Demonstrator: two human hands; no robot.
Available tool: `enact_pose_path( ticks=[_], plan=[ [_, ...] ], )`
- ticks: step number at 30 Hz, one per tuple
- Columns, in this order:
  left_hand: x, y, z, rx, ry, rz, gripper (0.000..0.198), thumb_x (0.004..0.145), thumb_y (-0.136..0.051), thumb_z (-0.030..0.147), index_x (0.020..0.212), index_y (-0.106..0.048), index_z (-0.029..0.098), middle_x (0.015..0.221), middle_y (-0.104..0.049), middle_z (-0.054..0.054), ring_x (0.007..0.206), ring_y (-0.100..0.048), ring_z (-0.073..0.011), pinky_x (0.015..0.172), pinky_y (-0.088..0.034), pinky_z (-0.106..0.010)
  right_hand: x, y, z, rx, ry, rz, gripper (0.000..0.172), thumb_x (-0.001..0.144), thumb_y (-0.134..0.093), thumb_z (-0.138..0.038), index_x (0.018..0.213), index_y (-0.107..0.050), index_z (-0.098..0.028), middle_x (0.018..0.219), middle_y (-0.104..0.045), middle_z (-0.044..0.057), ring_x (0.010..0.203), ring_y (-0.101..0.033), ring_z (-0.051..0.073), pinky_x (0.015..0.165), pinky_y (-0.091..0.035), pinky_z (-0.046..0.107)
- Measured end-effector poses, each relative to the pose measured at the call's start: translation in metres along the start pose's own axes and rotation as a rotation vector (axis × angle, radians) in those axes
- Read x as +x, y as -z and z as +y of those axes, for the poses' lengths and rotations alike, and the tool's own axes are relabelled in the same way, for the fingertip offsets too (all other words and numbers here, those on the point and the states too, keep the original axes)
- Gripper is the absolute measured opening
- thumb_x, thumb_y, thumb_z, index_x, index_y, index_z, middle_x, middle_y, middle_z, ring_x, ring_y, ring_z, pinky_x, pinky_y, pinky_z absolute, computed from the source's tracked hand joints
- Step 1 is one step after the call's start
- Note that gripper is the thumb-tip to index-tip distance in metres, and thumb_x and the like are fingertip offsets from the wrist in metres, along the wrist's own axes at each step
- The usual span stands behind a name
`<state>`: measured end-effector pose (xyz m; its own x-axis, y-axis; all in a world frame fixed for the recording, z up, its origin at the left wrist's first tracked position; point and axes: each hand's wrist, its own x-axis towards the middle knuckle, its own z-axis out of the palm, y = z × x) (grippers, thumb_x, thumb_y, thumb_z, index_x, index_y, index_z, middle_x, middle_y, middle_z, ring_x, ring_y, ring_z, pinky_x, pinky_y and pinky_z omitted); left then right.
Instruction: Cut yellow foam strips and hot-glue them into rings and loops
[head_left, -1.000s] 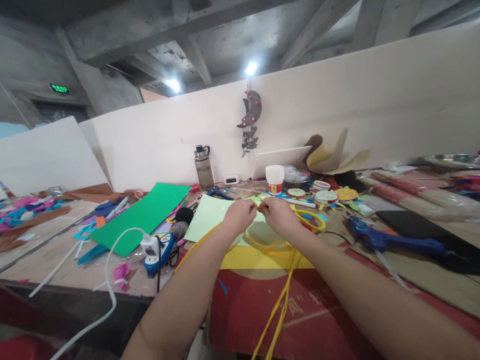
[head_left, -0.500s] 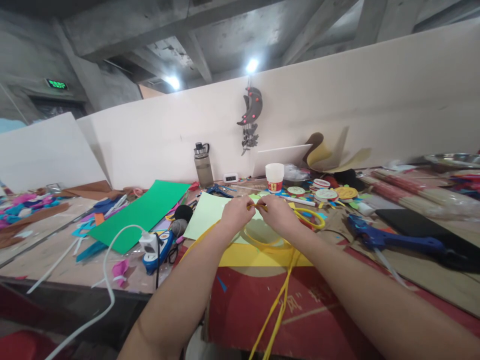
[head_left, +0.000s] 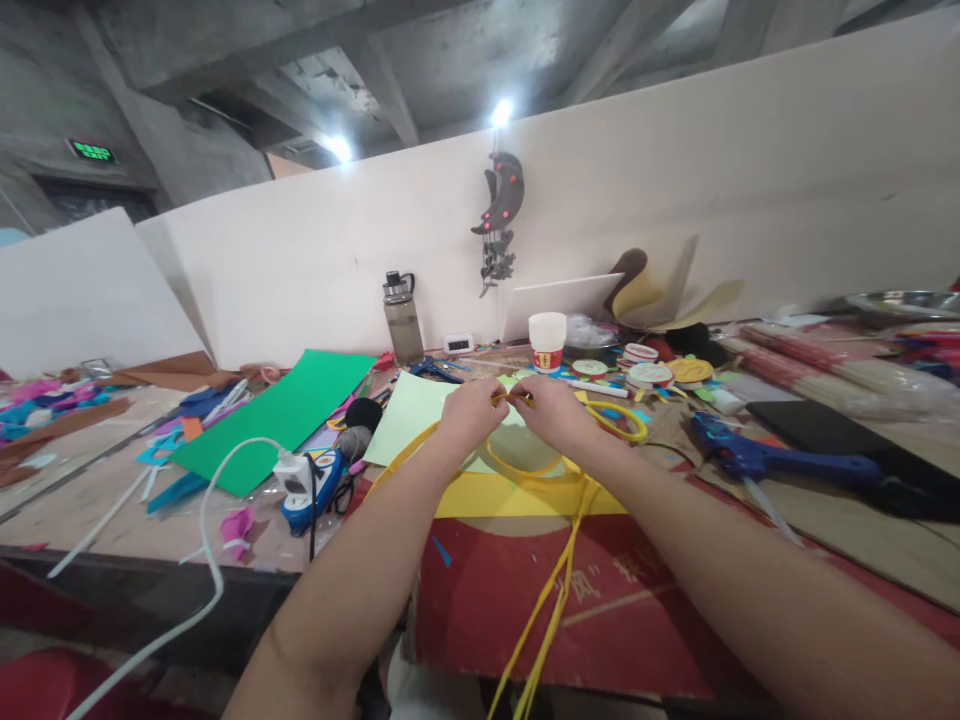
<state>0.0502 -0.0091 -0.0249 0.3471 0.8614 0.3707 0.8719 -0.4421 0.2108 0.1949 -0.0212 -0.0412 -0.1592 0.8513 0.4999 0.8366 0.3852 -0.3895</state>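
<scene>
My left hand [head_left: 471,412] and my right hand [head_left: 553,410] come together over the middle of the table, fingertips pinched and almost touching. Between them they hold a yellow strip [head_left: 564,558], perhaps ribbon or cord. Its exact material is hard to make out. One loop of it curves below my fingers, and long tails hang over the front edge of a red cardboard sheet [head_left: 517,610]. Beneath my hands lie a pale green paper sheet [head_left: 405,410] and a yellow sheet [head_left: 480,497]. More of the yellow strip is coiled just right of my right hand.
To the right lies a blue glue gun [head_left: 787,462]. On the left are a green sheet [head_left: 277,420] and a power strip [head_left: 319,490] with a white cable. A water bottle [head_left: 403,325], a stack of paper cups [head_left: 547,340] and a small digital clock [head_left: 458,344] stand behind.
The view has tilted slightly down, so things sit a little higher. My fingertips have drawn slightly closer together, still pinching the yellow strip.
</scene>
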Motion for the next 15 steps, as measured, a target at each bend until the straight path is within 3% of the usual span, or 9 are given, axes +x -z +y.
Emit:
enact_pose_path(
  ticks=[3, 6, 8, 11, 12, 15],
  plan=[
    [0.002, 0.001, -0.002, -0.006, 0.017, 0.002, 0.020, 0.080, -0.049, 0.027, 0.091, -0.065, 0.024, 0.094, -0.067, -0.003, 0.088, -0.059, -0.0179, 0.078, -0.043, -0.028, 0.003, 0.013, 0.001, 0.097, -0.005, 0.034, 0.022, 0.078, -0.059, -0.026, 0.096, -0.061, -0.015, 0.090, -0.067, 0.007, 0.079, -0.059, 0.015, 0.069, -0.041, 0.024],
    [0.003, 0.001, -0.005, -0.004, 0.045, -0.016, 0.021, 0.080, -0.048, 0.027, 0.091, -0.066, 0.023, 0.092, -0.068, -0.004, 0.087, -0.060, -0.0184, 0.077, -0.044, -0.028, 0.003, 0.038, -0.005, 0.129, 0.009, 0.023, 0.020, 0.076, -0.061, -0.025, 0.093, -0.062, -0.015, 0.094, -0.066, 0.007, 0.079, -0.059, 0.015, 0.069, -0.041, 0.024],
    [0.003, 0.001, -0.008, -0.004, 0.060, -0.031, 0.021, 0.080, -0.049, 0.028, 0.091, -0.066, 0.023, 0.093, -0.068, -0.004, 0.087, -0.060, -0.0189, 0.077, -0.044, -0.028, -0.001, 0.055, -0.013, 0.178, 0.098, -0.168, 0.016, 0.076, -0.060, -0.026, 0.090, -0.065, -0.018, 0.090, -0.067, 0.004, 0.076, -0.059, 0.014, 0.066, -0.041, 0.023],
    [0.004, -0.001, -0.011, -0.007, 0.066, -0.031, 0.021, 0.079, -0.049, 0.026, 0.092, -0.066, 0.023, 0.094, -0.068, -0.004, 0.090, -0.060, -0.0186, 0.080, -0.043, -0.028, -0.015, 0.072, -0.027, 0.220, 0.240, -0.683, 0.016, 0.069, -0.063, -0.017, 0.082, -0.068, -0.024, 0.080, -0.067, -0.003, 0.068, -0.058, 0.012, 0.059, -0.039, 0.020],
    [0.004, -0.001, -0.012, -0.007, 0.063, -0.026, 0.022, 0.078, -0.049, 0.025, 0.092, -0.066, 0.023, 0.094, -0.068, -0.004, 0.091, -0.060, -0.0185, 0.081, -0.043, -0.028, -0.021, 0.074, -0.032, 0.218, 0.279, -0.796, 0.020, 0.064, -0.066, -0.013, 0.080, -0.069, -0.025, 0.078, -0.067, -0.004, 0.064, -0.057, 0.011, 0.055, -0.038, 0.019],
    [0.005, -0.003, -0.014, -0.002, 0.042, -0.020, 0.021, 0.077, -0.049, 0.025, 0.091, -0.066, 0.022, 0.093, -0.069, -0.003, 0.089, -0.060, -0.0184, 0.080, -0.044, -0.028, -0.042, 0.072, -0.048, 0.076, 0.346, -0.865, 0.028, 0.053, -0.068, -0.004, 0.069, -0.067, -0.026, 0.066, -0.062, -0.007, 0.052, -0.050, 0.009, 0.046, -0.029, 0.020]
  ],
)
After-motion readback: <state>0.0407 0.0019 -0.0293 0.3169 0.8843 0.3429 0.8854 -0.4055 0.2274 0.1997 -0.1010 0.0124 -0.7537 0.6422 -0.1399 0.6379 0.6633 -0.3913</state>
